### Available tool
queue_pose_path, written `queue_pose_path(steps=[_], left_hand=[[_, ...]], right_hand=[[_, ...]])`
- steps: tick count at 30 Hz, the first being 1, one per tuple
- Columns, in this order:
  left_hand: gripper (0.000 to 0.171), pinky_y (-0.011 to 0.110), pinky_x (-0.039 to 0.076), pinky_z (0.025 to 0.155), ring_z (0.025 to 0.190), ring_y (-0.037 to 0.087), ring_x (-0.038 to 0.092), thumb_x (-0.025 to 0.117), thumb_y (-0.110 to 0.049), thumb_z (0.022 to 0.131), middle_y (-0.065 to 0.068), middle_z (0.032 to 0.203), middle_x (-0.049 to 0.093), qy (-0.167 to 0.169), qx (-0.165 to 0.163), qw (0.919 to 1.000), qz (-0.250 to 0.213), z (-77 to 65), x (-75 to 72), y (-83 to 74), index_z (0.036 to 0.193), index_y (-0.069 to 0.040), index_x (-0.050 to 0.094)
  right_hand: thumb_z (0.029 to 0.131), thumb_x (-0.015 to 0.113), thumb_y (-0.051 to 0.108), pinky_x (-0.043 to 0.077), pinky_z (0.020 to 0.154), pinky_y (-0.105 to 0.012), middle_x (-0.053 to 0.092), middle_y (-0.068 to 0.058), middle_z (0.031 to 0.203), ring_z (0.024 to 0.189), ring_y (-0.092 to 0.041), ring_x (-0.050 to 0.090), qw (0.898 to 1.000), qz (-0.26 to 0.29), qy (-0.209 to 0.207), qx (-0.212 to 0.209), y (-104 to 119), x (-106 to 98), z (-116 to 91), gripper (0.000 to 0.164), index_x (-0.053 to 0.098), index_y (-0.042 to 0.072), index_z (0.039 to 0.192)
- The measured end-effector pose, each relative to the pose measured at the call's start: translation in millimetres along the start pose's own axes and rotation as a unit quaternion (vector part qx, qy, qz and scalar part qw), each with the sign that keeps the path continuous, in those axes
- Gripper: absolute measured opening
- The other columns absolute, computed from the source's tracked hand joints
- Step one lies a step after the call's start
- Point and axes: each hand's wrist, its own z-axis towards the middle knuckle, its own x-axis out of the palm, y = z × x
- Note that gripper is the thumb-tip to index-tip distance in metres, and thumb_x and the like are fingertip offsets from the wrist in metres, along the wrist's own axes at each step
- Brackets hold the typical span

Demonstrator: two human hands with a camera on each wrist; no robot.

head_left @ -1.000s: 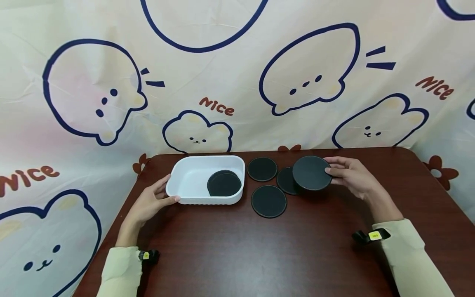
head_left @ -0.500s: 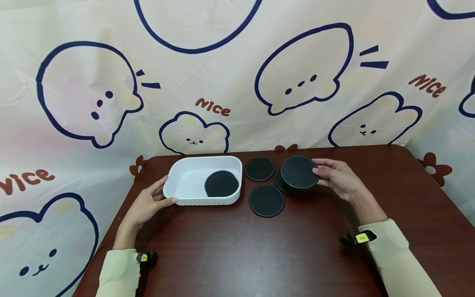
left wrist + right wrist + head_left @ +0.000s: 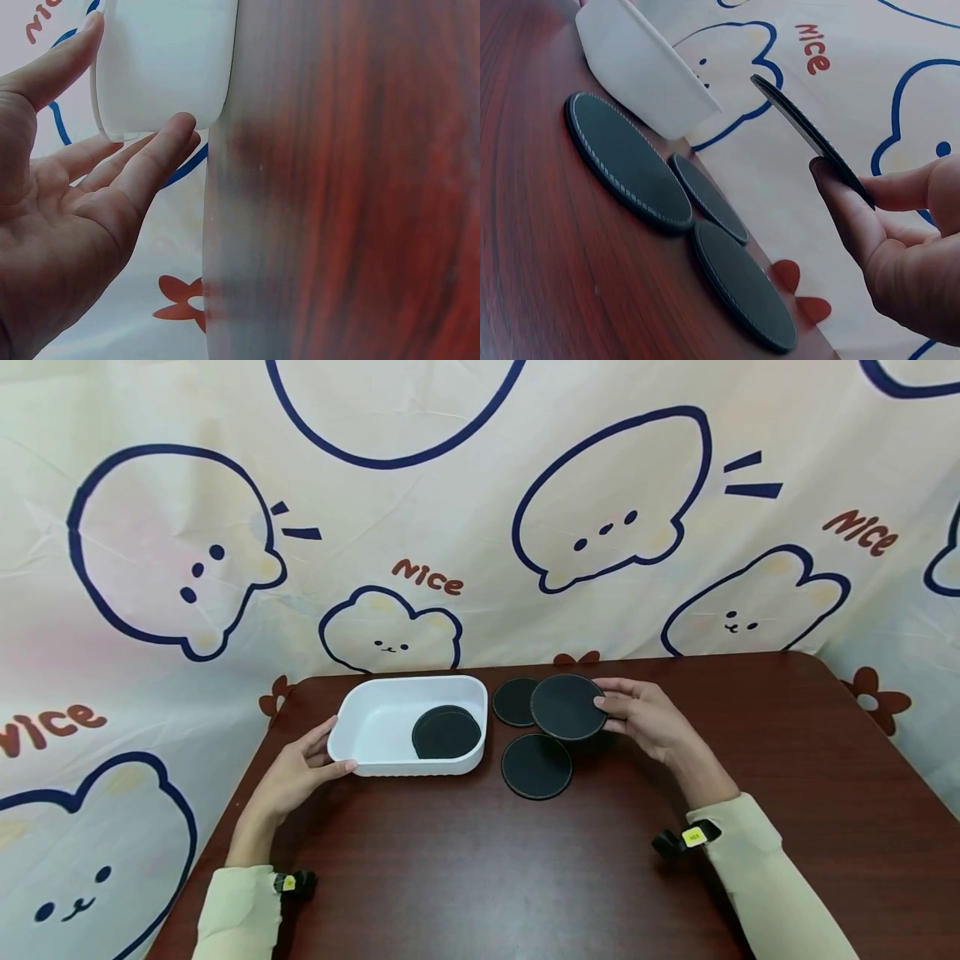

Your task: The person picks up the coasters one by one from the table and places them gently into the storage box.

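Note:
In the head view, my left hand [image 3: 291, 779] holds the left end of a white plastic container [image 3: 375, 727], its thumb at the front corner. Inside that container, toward its right end, lies a round black coaster [image 3: 446, 732]. My right hand [image 3: 651, 724] pinches another black coaster [image 3: 568, 707] by its right edge, thumb on one face and fingers on the other. It is raised over the table, tilted, as the right wrist view shows. Below it lie a stitched-edge coaster [image 3: 626, 165], a second coaster [image 3: 709, 196] and a third coaster [image 3: 744, 289], which is mostly hidden in the head view.
Everything rests on a dark brown wooden table [image 3: 480, 860], with the container and coasters close to its far edge. Behind the table hangs a pale cloth [image 3: 495, 635] printed with blue cartoon outlines. Pale sleeves [image 3: 765, 877] and small wrist cameras [image 3: 686, 839] cover both forearms' ends.
My right hand has carried its coaster leftward toward the container, so it now overlaps the rear coaster in the head view. My left hand stays on the container; the head view has shifted slightly.

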Motion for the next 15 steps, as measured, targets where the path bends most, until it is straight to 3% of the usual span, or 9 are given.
queue_pose_path(steps=[4, 11, 15], left_hand=[[0.098, 0.030, 0.060, 0.102, 0.140, 0.045, 0.061, 0.081, -0.032, 0.098, 0.027, 0.167, 0.043, -0.001, 0.002, 1.0000, 0.001, 0.2, -0.3, 0.5, 0.173, -0.012, 0.021], [0.098, 0.023, 0.059, 0.099, 0.140, 0.045, 0.062, 0.081, -0.030, 0.098, 0.028, 0.167, 0.043, 0.000, 0.005, 1.0000, -0.003, 0.0, -0.3, 0.9, 0.173, -0.011, 0.021], [0.097, 0.022, 0.059, 0.099, 0.141, 0.046, 0.061, 0.081, -0.029, 0.098, 0.028, 0.167, 0.042, 0.000, 0.009, 0.9999, -0.007, 0.0, 0.2, 0.8, 0.172, -0.010, 0.021]], right_hand=[[0.110, 0.060, 0.011, 0.064, 0.090, -0.023, 0.070, 0.000, 0.128, 0.098, -0.006, 0.079, 1.000, 0.003, 0.002, -0.005, 0.9, 10.9, 6.0, 0.054, 0.044, -0.003, 0.160], [0.111, 0.057, 0.009, 0.063, 0.092, -0.024, 0.054, -0.025, 0.155, 0.101, -0.005, 0.078, 1.000, 0.024, 0.014, 0.004, 0.2, 29.3, 11.3, 0.054, 0.041, -0.002, 0.162], [0.111, 0.055, 0.007, 0.063, 0.092, -0.023, 0.046, -0.029, 0.162, 0.102, -0.004, 0.077, 0.999, 0.027, 0.022, 0.007, -0.5, 37.4, 15.0, 0.054, 0.040, -0.003, 0.162]])
